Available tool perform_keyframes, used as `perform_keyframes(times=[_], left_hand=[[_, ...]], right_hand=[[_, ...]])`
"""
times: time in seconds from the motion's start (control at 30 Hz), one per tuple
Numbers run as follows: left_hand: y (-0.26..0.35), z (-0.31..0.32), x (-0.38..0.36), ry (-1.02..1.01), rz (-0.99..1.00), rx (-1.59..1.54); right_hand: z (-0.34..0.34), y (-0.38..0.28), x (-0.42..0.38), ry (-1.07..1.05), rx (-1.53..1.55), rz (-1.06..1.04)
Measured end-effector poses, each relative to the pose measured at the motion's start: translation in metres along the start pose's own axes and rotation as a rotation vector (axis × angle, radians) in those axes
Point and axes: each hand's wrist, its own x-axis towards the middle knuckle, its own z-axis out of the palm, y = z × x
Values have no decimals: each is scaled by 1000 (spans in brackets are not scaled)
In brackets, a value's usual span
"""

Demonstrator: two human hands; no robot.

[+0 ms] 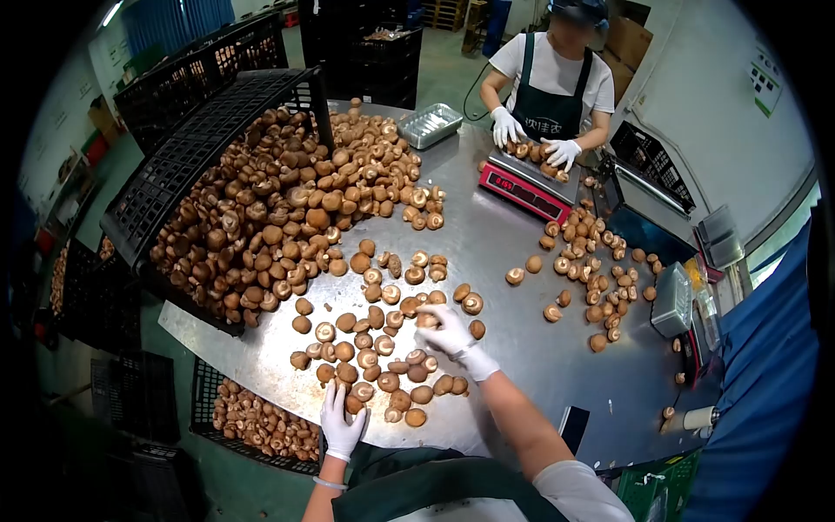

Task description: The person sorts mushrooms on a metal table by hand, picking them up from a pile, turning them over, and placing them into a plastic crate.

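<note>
In the centre of the frame, the right hand in a white glove (452, 335) has its fingers closed around one small brown mushroom with a rounded cap (426, 320); whether it is lifted from the bench of shiny grey metal (483, 252), I cannot tell. At the lower centre, the left hand in a white glove (340, 424) has its fingers apart and seems to grip nothing. A brown mushroom cap (354, 404) is just beside these fingers, but the contact is not clear. Between both hands, loose brown mushrooms (344, 351) lie scattered, some with the pale stem upward. In the upper left of the frame, a large heap of brown mushrooms (287, 209) spills from a tilted black plastic crate with slotted walls (191, 130). The step in hand appears to be the picking of single mushrooms from the scattered ones. In my judgement, the next move calls for a light but secure hold by the right fingers, without pushing the neighbouring mushrooms
</note>
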Motion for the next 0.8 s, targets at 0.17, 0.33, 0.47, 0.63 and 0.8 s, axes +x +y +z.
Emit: perform_keyframes(times=[0.17, 0.33, 0.47, 0.63, 0.8], left_hand=[[-4, 3, -3, 26, 3, -10], [-4, 3, -4, 37, -8, -52], [-7, 1, -5, 33, -18, -87], [-10, 4, -8, 93, -94, -200], [33, -21, 26, 227, 10, -137]], right_hand=[[-73, 7, 26, 209, 600, 397], [-62, 22, 32, 149, -906, 165], [-66, 58, 31, 112, -785, 210], [-72, 63, 20, 20, 418, 145], [-57, -24, -13, -154, 1070, 319]])
